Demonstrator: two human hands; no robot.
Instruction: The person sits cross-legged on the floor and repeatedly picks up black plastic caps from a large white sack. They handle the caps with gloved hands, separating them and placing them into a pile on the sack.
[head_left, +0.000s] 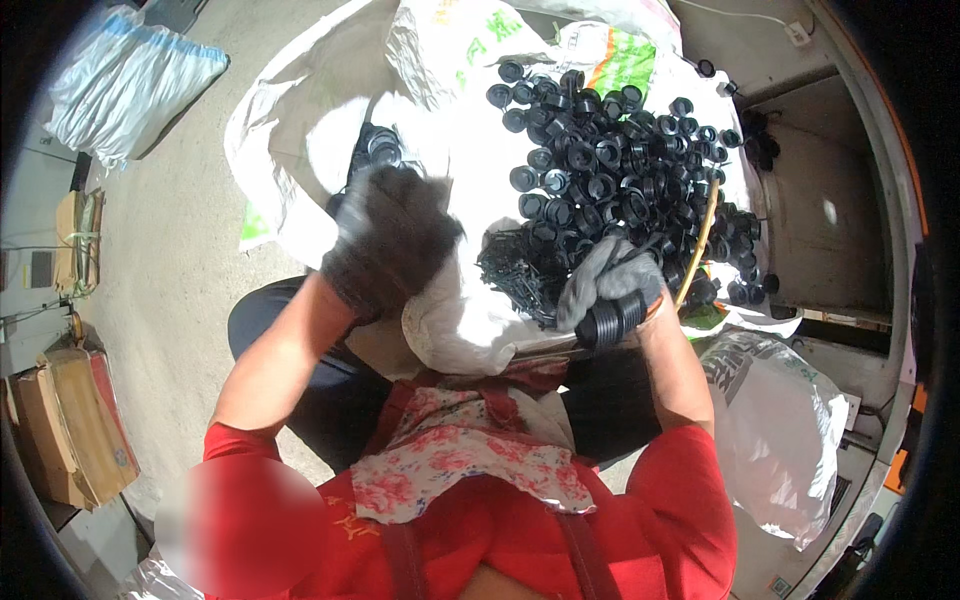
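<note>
My left hand (394, 236), in a dark glove, is blurred by motion above the open mouth of a white woven sack (289, 161). Its fingers look curled, but whether they hold anything is unclear. Black plastic caps (384, 146) show inside the sack just beyond it. My right hand (611, 277), in a grey glove, is closed around a short stack of black ribbed plastic parts (611, 321). Beside it lies a heap of thin black plastic trimmings (517, 270). A large pile of black round caps (600, 157) spreads over white sacking beyond that hand.
A curved yellowish stick (699, 244) leans at the pile's right side. A filled clear plastic bag (780, 435) stands at right, below a grey metal housing (825, 202). Cardboard boxes (90, 427) and a white sack with a blue edge (135, 86) are at left.
</note>
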